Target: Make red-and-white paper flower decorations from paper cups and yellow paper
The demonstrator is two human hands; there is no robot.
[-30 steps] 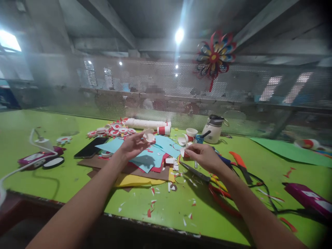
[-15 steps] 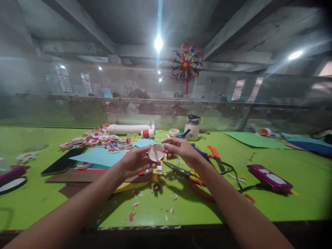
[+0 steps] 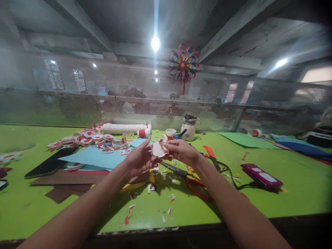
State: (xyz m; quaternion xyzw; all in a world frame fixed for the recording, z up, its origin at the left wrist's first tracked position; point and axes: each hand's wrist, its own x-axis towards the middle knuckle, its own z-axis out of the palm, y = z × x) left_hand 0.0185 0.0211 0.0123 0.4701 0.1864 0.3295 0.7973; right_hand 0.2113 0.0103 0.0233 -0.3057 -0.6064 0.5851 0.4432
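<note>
My right hand pinches a white paper disc at its right edge. A small red piece shows at the disc's top. My left hand is at the disc's left side, thumb raised away from it and fingers curved by its lower edge. Whether those fingers touch the disc is hard to tell. Under my hands lie scissors with a dark blade and an orange-red handle, partly behind my right forearm. Scraps of red and white paper are scattered on the green table.
Left are a pile of red-and-white discs, a dark phone and blue paper sheets. Paper cups and a jug stand at the back. Right are an orange-handled cutter and a corded purple device.
The disc has turned, its red piece going from the bottom to the top. My left thumb has lifted off it, while my right hand keeps hold. The view has shifted slightly right.
</note>
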